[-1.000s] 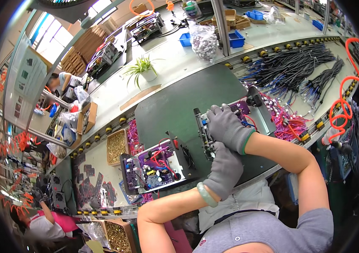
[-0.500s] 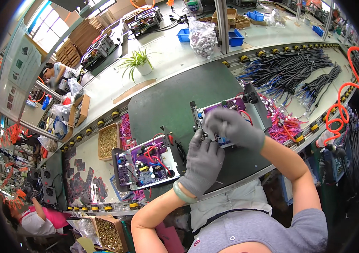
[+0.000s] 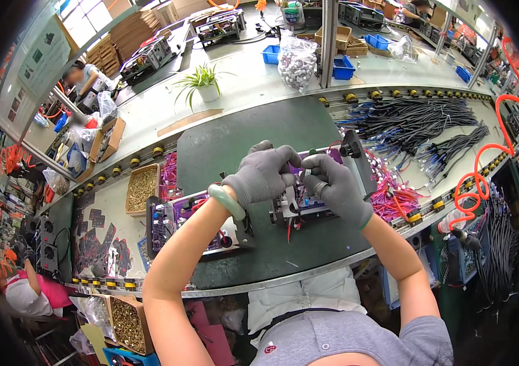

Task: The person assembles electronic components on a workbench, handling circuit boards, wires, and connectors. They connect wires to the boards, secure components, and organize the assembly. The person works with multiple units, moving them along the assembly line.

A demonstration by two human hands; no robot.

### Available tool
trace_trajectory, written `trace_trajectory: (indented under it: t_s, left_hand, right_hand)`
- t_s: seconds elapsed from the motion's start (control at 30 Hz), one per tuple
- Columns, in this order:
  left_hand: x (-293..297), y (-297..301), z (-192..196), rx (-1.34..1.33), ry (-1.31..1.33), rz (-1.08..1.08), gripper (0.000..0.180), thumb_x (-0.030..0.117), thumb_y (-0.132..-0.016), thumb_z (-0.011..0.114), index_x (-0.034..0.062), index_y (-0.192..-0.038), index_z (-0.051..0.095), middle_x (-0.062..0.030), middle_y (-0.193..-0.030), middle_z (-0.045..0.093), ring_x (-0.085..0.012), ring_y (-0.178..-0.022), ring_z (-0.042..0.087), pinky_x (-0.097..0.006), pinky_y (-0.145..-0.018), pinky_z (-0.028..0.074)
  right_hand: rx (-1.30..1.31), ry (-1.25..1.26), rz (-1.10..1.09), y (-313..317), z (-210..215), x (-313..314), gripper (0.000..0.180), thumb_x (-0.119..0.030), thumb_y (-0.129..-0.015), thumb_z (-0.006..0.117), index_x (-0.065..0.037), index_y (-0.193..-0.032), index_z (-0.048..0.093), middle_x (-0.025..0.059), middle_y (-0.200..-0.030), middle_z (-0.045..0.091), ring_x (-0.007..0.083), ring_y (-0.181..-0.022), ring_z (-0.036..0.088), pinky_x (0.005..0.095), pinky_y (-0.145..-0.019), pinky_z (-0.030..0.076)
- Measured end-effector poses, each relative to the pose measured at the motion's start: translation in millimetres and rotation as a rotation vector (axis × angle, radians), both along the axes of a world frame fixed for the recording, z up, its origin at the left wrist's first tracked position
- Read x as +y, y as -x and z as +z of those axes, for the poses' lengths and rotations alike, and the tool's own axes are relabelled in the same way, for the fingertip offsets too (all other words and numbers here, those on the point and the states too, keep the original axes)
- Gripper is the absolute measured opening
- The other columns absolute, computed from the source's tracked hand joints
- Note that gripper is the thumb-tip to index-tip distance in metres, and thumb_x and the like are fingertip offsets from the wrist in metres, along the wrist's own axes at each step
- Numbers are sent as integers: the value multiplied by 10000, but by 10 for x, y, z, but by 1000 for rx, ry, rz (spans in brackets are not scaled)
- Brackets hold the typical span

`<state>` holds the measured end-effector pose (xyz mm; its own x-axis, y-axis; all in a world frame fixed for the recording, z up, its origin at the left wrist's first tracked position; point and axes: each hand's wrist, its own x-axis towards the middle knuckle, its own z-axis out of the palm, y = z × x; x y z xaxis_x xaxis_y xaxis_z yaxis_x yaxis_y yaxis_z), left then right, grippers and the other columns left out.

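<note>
My left hand, in a grey glove, reaches over the far left corner of a circuit board unit with a purple board and metal frame. Its fingers are bent and closed, and what they hold is hidden. Close beside it, my right hand, also gloved, pinches over the board's middle. A small pale piece shows at its fingertips, too small to name. Red wire ends hang at the unit's near edge, and a black end panel stands at its right. Behind my left forearm sits a second board unit, partly covered.
A green mat lies under the units. To the left stands a box of small brass-coloured parts. Purple-red wires and black cables are heaped on the right. A coiled orange hose hangs there. A potted plant stands beyond.
My left hand has moved from the unit's near side to its far left corner. My right hand has come lower and nearer. Red wire ends now show at the near edge. The view has shifted slightly.
</note>
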<state>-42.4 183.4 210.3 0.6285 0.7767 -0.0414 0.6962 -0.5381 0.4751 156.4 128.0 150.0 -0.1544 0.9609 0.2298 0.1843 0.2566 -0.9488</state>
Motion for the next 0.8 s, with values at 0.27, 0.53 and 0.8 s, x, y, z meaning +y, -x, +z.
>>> trace_trajectory:
  t_s: [0.27, 0.53, 0.8]
  left_hand:
    - [-65, -229, 77, 269, 117, -100, 256, 336, -874, 589, 163, -999, 730, -24, -709, 711, -211, -841, 721, -551, -1210, 57]
    - [-25, -212, -89, 77, 17, 6, 251, 307, -897, 564, 207, -1044, 742, -48, -819, 738, -221, -911, 710, -539, -1216, 78]
    - [32, -282, -152, 251, 21, -102, 294, 286, -924, 517, 179, -1128, 700, -32, -924, 736, -204, -942, 694, -460, -1231, 189]
  right_hand:
    - [-252, -477, -131, 39, -10, -90, 256, -21, -892, 666, -22, -1148, 661, 91, -901, 700, 149, -782, 671, 286, -685, 525]
    - [21, -186, -60, 0, -66, -478, 302, -85, -883, 704, -27, -1175, 653, 118, -915, 693, 190, -748, 667, 311, -675, 529]
    - [-120, -29, -75, 264, -148, -449, 233, -218, -839, 797, -46, -964, 700, 107, -798, 696, 171, -636, 642, 314, -600, 510]
